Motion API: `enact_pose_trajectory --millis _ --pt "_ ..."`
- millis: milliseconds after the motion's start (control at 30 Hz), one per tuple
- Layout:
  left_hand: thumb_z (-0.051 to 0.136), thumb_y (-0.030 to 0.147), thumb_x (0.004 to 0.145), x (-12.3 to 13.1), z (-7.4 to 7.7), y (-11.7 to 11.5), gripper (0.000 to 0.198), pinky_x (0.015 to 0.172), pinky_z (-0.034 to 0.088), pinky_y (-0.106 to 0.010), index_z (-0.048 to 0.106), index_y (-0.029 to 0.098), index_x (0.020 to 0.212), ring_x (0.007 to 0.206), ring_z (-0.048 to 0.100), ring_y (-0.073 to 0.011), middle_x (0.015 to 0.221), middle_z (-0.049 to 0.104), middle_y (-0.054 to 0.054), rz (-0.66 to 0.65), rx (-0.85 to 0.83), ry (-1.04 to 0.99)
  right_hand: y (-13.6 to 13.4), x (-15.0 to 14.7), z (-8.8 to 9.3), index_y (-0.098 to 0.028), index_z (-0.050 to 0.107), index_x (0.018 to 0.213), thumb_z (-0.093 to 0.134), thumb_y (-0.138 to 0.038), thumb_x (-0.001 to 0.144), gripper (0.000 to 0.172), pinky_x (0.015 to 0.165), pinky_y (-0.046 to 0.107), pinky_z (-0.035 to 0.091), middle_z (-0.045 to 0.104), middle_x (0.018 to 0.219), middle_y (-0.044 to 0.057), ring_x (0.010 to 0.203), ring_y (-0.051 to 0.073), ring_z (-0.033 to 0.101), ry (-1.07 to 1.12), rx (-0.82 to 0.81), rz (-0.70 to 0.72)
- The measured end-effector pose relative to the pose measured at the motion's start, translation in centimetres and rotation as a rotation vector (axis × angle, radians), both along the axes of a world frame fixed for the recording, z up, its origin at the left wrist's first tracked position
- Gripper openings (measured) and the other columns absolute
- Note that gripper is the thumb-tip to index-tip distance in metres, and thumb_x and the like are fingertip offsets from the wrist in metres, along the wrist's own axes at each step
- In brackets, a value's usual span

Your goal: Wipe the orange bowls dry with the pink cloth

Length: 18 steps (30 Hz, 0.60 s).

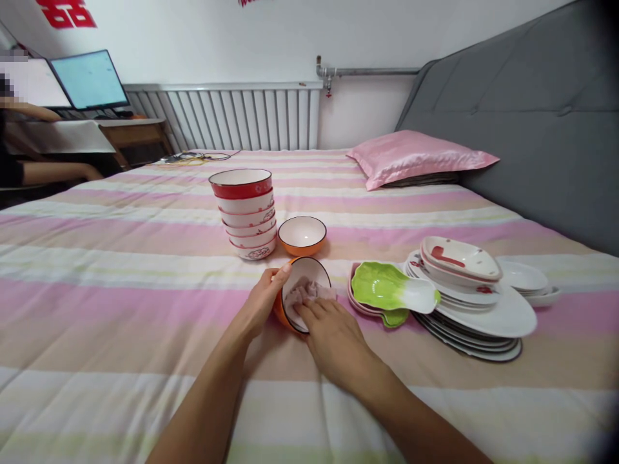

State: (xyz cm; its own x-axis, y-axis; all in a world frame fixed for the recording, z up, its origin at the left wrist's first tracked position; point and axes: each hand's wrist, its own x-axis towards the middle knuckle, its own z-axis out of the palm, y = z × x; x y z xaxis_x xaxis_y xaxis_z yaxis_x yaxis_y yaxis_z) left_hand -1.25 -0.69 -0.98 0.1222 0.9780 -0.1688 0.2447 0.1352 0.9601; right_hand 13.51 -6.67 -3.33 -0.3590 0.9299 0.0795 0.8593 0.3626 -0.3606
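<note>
An orange bowl (309, 272) with a white inside and a dark rim is tilted on the striped bedspread, its opening turned to the right. My left hand (265, 298) grips its left side, thumb over the rim. Inside the bowl my right hand (333, 335) presses a crumpled pale pink cloth (305, 293) against the inner wall; the fingertips are partly hidden in it. Just behind stands a second orange bowl (303, 233), upright. To its left rises a stack of white and red bowls (249, 216).
Right of my hands lie green leaf-shaped dishes (382, 285) and a pile of white plates (498, 312) topped by oval dishes (461, 258). Farther back are a pink pillow (418, 154), a grey headboard (512, 103) and cables (198, 156). A person (29, 142) sits by monitors (89, 80) at left.
</note>
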Motion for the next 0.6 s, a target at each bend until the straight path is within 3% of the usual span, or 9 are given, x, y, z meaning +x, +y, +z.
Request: enact_pose_trajectory --millis 167,300,433,600 --pt "0.069 0.056 0.069 -1.4 1.7 -0.2 0.061 0.079 0.050 -0.040 0.054 0.015 0.112 0.093 0.064 -0.0292 0.099 0.067 -0.009 -0.182 -0.205 0.054 -0.1 0.0 0.0 -0.014 0.047 0.136 0.047 -0.013 0.086 0.050 0.108 0.043 0.034 0.052 0.139 0.012 0.128 0.028 0.047 0.061 -0.031 -0.029" --pt "0.073 0.036 0.068 -1.5 1.8 -0.2 0.046 0.088 0.048 -0.039 0.059 0.017 0.106 0.103 0.061 -0.0296 0.108 0.068 -0.010 -0.380 -0.114 0.018 -0.1 0.0 0.5 -0.016 0.049 0.134 0.047 -0.012 0.086 0.048 0.107 0.044 0.035 0.051 0.140 0.012 0.128 0.027 0.047 0.110 -0.074 -0.045" --pt "0.071 0.031 0.067 -0.9 1.2 -0.2 0.051 0.088 0.049 -0.041 0.056 0.016 0.114 0.104 0.061 -0.0312 0.111 0.066 -0.012 -0.307 -0.024 0.046 -0.1 0.2 1.1 -0.015 0.052 0.129 0.055 -0.022 0.087 0.043 0.106 0.046 0.036 0.052 0.137 0.015 0.126 0.029 0.047 0.211 -0.112 0.021" --pt "0.069 0.025 0.065 -0.7 1.1 0.1 0.058 0.089 0.049 -0.040 0.056 0.015 0.120 0.106 0.060 -0.0315 0.113 0.066 -0.011 -0.335 0.078 0.008 -0.1 0.5 0.9 -0.014 0.043 0.136 0.060 -0.033 0.084 0.058 0.111 0.048 0.029 0.044 0.143 0.016 0.134 0.029 0.038 0.379 -0.128 0.166"
